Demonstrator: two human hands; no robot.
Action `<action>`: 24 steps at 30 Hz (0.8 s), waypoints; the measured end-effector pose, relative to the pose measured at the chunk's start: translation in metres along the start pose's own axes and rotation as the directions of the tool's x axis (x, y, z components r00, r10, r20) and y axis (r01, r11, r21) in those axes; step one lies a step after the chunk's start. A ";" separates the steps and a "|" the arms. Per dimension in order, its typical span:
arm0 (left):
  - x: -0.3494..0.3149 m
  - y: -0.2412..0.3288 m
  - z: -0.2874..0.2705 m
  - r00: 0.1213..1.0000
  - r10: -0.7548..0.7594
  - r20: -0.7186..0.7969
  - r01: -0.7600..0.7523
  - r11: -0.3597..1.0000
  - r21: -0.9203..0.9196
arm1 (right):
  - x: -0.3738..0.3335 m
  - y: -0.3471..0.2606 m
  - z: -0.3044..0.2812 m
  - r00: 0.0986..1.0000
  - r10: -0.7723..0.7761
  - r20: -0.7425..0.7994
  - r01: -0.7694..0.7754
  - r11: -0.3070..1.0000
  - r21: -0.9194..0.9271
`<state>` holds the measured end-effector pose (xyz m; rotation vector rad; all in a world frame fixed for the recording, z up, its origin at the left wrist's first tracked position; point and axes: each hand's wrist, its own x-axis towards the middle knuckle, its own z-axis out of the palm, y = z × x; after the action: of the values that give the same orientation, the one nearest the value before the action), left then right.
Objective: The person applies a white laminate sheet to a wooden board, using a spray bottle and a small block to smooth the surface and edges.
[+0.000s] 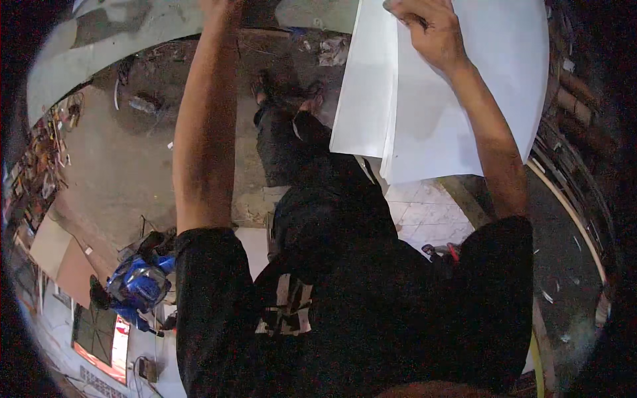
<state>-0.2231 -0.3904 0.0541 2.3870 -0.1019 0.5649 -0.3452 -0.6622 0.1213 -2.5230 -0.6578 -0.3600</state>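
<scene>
Right hand: your right hand sits at the top edge of the white sheets, fingers curled over and pressed down on them, thumb side hard to read. The grip near the top edge looks meant to keep the sheets hanging flat.
Left hand: your left hand reaches up to the frame's top edge and is mostly cut off; you cannot tell whether its fingers are spread or closed, or what they touch.
Sheets: large, white, at least two layers overlapping, one edge folded forward at the left. They hang in front of you at upper right, above the tiled floor.
Body: black shirt and dark trousers fill the middle; sandalled feet stand on bare concrete (you appear raised above floor level, judging by the view down).
Surroundings: a blue motorbike is parked at lower left, well apart from the sheets; stacked brick or timber lines the right rim, too dark to tell which.
</scene>
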 end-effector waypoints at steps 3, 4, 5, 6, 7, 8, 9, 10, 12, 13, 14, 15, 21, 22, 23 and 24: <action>0.011 -0.023 0.007 0.999 0.040 -0.009 -0.041 0.999 -0.013 | -0.058 -0.014 -0.001 0.988 0.051 0.148 -0.039 0.996 -0.081; 0.011 -0.029 0.005 0.999 0.053 0.001 -0.053 0.998 0.015 | -0.088 -0.032 0.001 0.984 0.018 0.178 -0.005 0.997 -0.074; 0.012 -0.031 0.003 0.999 0.047 0.004 -0.047 0.998 0.034 | -0.107 -0.055 -0.005 0.972 0.040 0.233 -0.031 0.999 -0.044; 0.014 -0.029 0.002 0.999 0.043 0.006 -0.043 0.998 0.046 | -0.117 -0.071 -0.013 0.956 0.064 0.287 -0.060 0.998 -0.023; 0.012 -0.026 0.002 0.999 0.043 0.013 -0.044 0.997 0.058 | -0.117 -0.074 -0.015 0.954 0.073 0.290 -0.070 0.997 -0.021; 0.007 -0.023 0.001 1.000 0.028 0.011 -0.029 0.999 0.021 | -0.115 -0.076 -0.016 0.953 0.081 0.293 -0.079 0.997 -0.017; -0.001 -0.020 -0.001 1.000 0.013 0.009 -0.013 1.000 -0.015 | -0.112 -0.077 -0.017 0.951 0.087 0.296 -0.087 0.996 -0.013; 0.006 -0.014 -0.002 1.000 0.019 -0.009 -0.020 0.998 -0.063 | -0.101 -0.072 -0.020 0.966 0.102 0.239 -0.095 0.995 -0.044; 0.004 -0.006 -0.012 0.998 0.015 0.055 -0.007 0.989 -0.145 | -0.082 -0.054 -0.024 0.981 0.129 0.144 -0.119 0.990 -0.076; -0.001 -0.004 -0.017 0.996 0.004 0.090 0.012 0.983 -0.183 | -0.059 -0.052 -0.029 0.960 0.238 0.150 -0.223 0.969 -0.109; -0.006 -0.006 -0.021 0.995 0.043 0.090 -0.024 0.980 -0.199 | -0.039 -0.050 -0.028 0.927 0.341 0.157 -0.322 0.937 -0.134; -0.015 -0.008 -0.022 0.992 0.079 0.098 -0.055 0.973 -0.224 | -0.037 -0.044 -0.021 0.896 0.418 0.154 -0.416 0.908 -0.041; -0.033 -0.024 -0.024 0.971 0.228 0.077 -0.221 0.971 -0.089 | -0.103 -0.078 -0.006 0.959 0.189 0.211 -0.184 0.982 -0.041; -0.034 -0.019 -0.022 0.972 0.222 0.080 -0.215 0.972 -0.092 | -0.117 -0.088 -0.014 0.938 0.213 0.273 -0.213 0.977 -0.032; -0.036 -0.014 -0.022 0.975 0.200 0.094 -0.191 0.977 -0.097 | -0.124 -0.088 -0.016 0.948 0.182 0.259 -0.185 0.983 -0.016; -0.038 -0.011 -0.023 0.978 0.177 0.108 -0.167 0.981 -0.100 | -0.128 -0.087 -0.015 0.958 0.150 0.244 -0.155 0.988 -0.001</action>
<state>-0.2636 -0.3703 0.0470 2.3358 -0.3813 0.4894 -0.5006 -0.6534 0.1224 -2.6030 -0.5476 0.0128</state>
